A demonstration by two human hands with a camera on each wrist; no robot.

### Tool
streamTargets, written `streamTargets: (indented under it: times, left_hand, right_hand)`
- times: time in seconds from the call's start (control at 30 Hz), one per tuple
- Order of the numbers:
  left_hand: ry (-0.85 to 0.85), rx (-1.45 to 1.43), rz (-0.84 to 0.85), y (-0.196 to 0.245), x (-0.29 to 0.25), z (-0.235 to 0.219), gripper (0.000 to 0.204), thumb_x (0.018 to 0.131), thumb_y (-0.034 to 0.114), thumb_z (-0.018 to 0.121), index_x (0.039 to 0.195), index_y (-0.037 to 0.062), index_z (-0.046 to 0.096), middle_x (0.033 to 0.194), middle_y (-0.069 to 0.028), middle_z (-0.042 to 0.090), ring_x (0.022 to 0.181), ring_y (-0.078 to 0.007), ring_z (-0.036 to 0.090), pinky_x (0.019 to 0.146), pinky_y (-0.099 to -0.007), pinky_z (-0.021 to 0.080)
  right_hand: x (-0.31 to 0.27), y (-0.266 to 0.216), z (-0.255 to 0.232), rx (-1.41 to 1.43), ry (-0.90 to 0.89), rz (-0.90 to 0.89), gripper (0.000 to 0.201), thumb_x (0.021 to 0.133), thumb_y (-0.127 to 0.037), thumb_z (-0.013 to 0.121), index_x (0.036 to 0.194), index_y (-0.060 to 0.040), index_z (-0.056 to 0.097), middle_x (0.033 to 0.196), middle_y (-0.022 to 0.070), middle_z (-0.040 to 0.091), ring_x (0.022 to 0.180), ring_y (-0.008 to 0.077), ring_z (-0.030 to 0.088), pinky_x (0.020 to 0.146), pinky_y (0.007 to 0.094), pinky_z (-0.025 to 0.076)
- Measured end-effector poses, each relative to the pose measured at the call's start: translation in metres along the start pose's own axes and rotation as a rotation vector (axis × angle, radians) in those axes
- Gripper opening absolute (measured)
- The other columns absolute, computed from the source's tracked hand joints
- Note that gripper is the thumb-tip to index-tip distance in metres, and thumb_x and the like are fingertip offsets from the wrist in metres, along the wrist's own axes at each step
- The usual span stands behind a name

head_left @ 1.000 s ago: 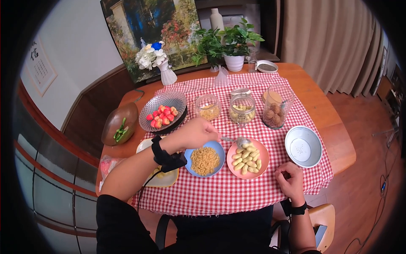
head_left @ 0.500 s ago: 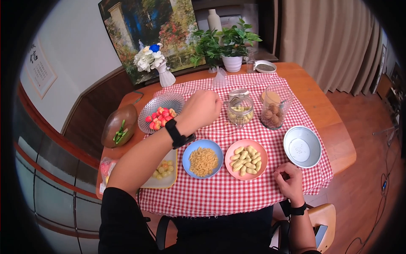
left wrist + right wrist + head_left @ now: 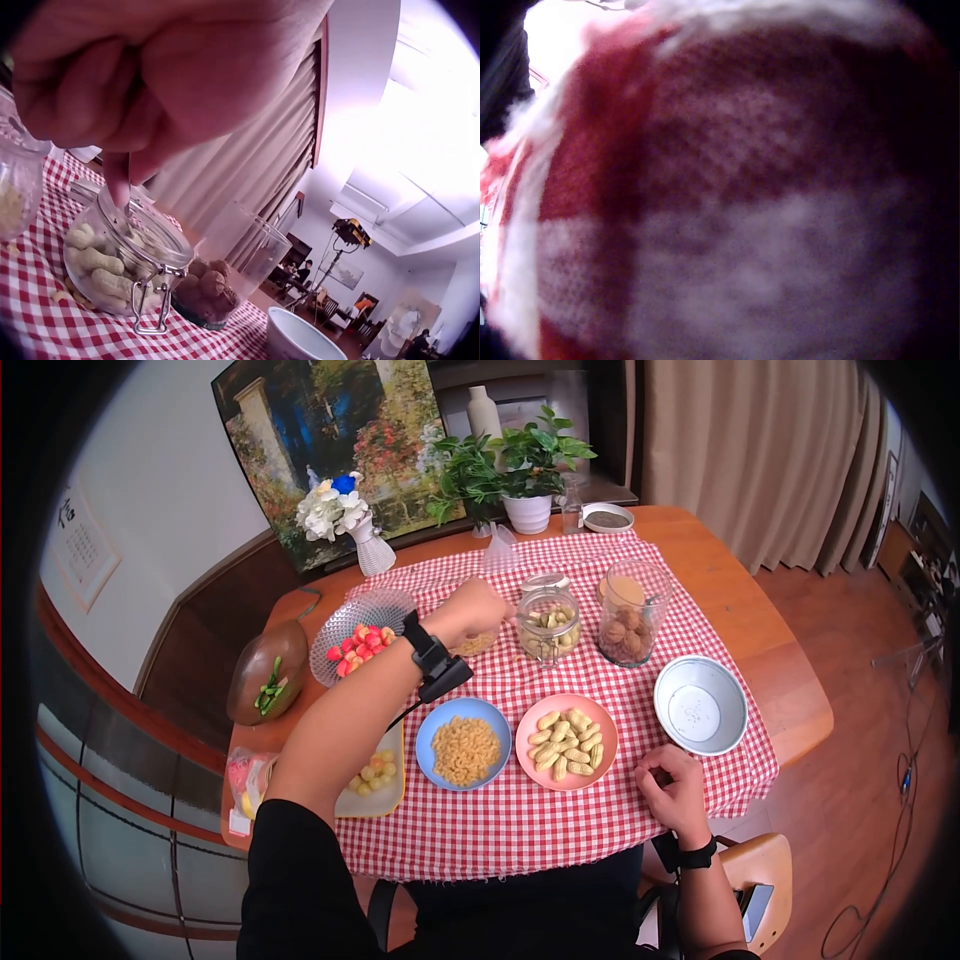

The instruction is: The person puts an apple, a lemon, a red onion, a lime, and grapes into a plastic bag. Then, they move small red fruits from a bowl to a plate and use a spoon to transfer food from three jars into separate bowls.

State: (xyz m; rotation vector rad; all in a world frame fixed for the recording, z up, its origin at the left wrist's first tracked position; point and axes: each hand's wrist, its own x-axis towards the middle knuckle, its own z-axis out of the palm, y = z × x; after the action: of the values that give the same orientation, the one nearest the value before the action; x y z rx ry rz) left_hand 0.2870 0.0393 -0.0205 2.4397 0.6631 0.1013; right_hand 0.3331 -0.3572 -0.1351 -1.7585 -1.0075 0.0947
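My left hand (image 3: 466, 610) pinches the handle of a metal spoon (image 3: 131, 201), fingers pointing down at the mouth of a clip-top glass jar (image 3: 550, 644). The spoon's lower end is down inside the jar among peanuts in their shells (image 3: 106, 261). The jar's lid is swung back. Below it on the table, a pink plate (image 3: 610, 760) bears more unshelled peanuts (image 3: 566, 744). My right hand (image 3: 672, 785) rests loosely curled on the near right of the cloth, holding nothing. Only blurred checked cloth (image 3: 727, 247) fills the right wrist view.
A tall glass jar of walnuts (image 3: 626, 638) stands right of the clip-top jar, with a pale bowl (image 3: 735, 710) nearer me. Left are a blue plate of pasta (image 3: 465, 750), a tray of grapes (image 3: 371, 772) and a glass bowl of red fruit (image 3: 358, 648). Another glass jar (image 3: 16, 187) sits partly behind my left hand.
My left hand has lifted the spoon away from the pink plate, swung up and left, then come to the clip-top jar. My right hand stays put. The head view has shifted slightly.
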Motion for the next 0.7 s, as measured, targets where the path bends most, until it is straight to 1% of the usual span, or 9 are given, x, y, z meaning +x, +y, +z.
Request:
streamTargets:
  times: [0.07, 0.1, 0.37, 0.47, 0.53, 0.57, 0.63, 0.67, 0.7]
  left_hand:
    - [-0.036, -0.338, -0.233, -0.007, -0.002, -0.002, 0.021, 0.092, 0.022, 0.075, 0.086, 0.0027, 0.08, 0.065, -0.0019, 0.066, 0.046, -0.0104, 0.045, 0.044, -0.0319, 0.035]
    - [-0.007, -0.395, -0.251, -0.01, -0.003, 0.0, 0.018, 0.093, 0.02, 0.073, 0.085, 0.0054, 0.08, 0.062, 0.0006, 0.062, 0.042, -0.0069, 0.036, 0.04, -0.0279, 0.024]
    - [-0.017, -0.543, -0.304, -0.01, -0.016, -0.012, 0.018, 0.094, 0.019, 0.072, 0.084, 0.0062, 0.079, 0.057, 0.0051, 0.052, 0.042, -0.0063, 0.036, 0.04, -0.0275, 0.023]
    - [-0.023, -0.51, -0.241, -0.02, -0.012, -0.005, 0.018, 0.094, 0.02, 0.073, 0.085, 0.0066, 0.08, 0.06, 0.0035, 0.057, 0.044, -0.0068, 0.039, 0.041, -0.0278, 0.025]
    - [0.024, -0.405, -0.225, -0.015, -0.015, -0.003, 0.018, 0.093, 0.021, 0.075, 0.088, 0.0046, 0.081, 0.07, -0.002, 0.069, 0.053, -0.0101, 0.052, 0.049, -0.0301, 0.039]
    - [0.025, -0.407, -0.226, -0.015, -0.013, -0.001, 0.018, 0.093, 0.021, 0.075, 0.088, 0.0046, 0.081, 0.07, -0.002, 0.069, 0.053, -0.0101, 0.052, 0.049, -0.0301, 0.039]
    - [0.05, -0.217, -0.078, -0.016, -0.01, 0.005, 0.02, 0.092, 0.022, 0.076, 0.092, 0.0023, 0.082, 0.083, -0.0081, 0.077, 0.069, -0.0143, 0.065, 0.066, -0.0325, 0.051]
    - [0.052, -0.218, -0.079, -0.017, -0.008, 0.008, 0.02, 0.092, 0.022, 0.076, 0.092, 0.0023, 0.082, 0.083, -0.0081, 0.077, 0.069, -0.0143, 0.065, 0.066, -0.0325, 0.051]
    - [0.04, -0.193, -0.065, -0.018, -0.004, 0.01, 0.021, 0.092, 0.022, 0.076, 0.093, 0.0014, 0.082, 0.085, -0.0099, 0.078, 0.074, -0.0156, 0.067, 0.073, -0.0325, 0.052]
  right_hand:
    - [0.0, -0.002, -0.001, 0.003, 0.0, 0.006, 0.003, 0.082, -0.003, 0.07, 0.083, -0.0004, 0.07, 0.084, 0.0087, 0.069, 0.067, 0.0173, 0.066, 0.059, 0.0273, 0.052]
    - [0.001, -0.002, 0.0, 0.007, -0.003, 0.008, 0.003, 0.082, -0.003, 0.07, 0.083, -0.0003, 0.07, 0.084, 0.0087, 0.069, 0.067, 0.0173, 0.066, 0.059, 0.0273, 0.051]
    - [0.001, -0.002, 0.002, -0.01, -0.002, 0.021, 0.005, 0.082, -0.004, 0.071, 0.083, 0.0004, 0.069, 0.082, 0.0088, 0.068, 0.065, 0.0171, 0.065, 0.058, 0.0274, 0.051]
    - [0.001, -0.002, 0.002, -0.015, -0.004, 0.028, 0.005, 0.082, -0.004, 0.071, 0.083, 0.0004, 0.069, 0.081, 0.0088, 0.067, 0.065, 0.0171, 0.065, 0.058, 0.0276, 0.051]
    - [0.0, -0.002, 0.002, -0.018, -0.006, 0.035, 0.005, 0.083, -0.004, 0.071, 0.083, 0.0004, 0.069, 0.081, 0.0088, 0.067, 0.065, 0.0172, 0.064, 0.058, 0.0276, 0.05]
    - [0.0, -0.003, 0.002, -0.017, -0.008, 0.042, 0.005, 0.083, -0.004, 0.071, 0.083, 0.0004, 0.069, 0.081, 0.0087, 0.067, 0.065, 0.017, 0.064, 0.058, 0.0275, 0.05]
    - [0.001, -0.003, 0.002, -0.016, -0.014, 0.047, 0.005, 0.083, -0.004, 0.071, 0.083, 0.0005, 0.069, 0.081, 0.0087, 0.067, 0.065, 0.0169, 0.064, 0.058, 0.0275, 0.05]
    - [0.001, -0.002, 0.002, -0.021, -0.011, 0.037, 0.005, 0.083, -0.004, 0.071, 0.082, 0.0005, 0.069, 0.081, 0.0086, 0.067, 0.065, 0.0166, 0.064, 0.058, 0.0273, 0.05]
    - [0.001, -0.002, 0.002, -0.025, -0.008, 0.027, 0.005, 0.083, -0.004, 0.071, 0.082, 0.0005, 0.069, 0.081, 0.0085, 0.067, 0.065, 0.0164, 0.064, 0.058, 0.0271, 0.05]
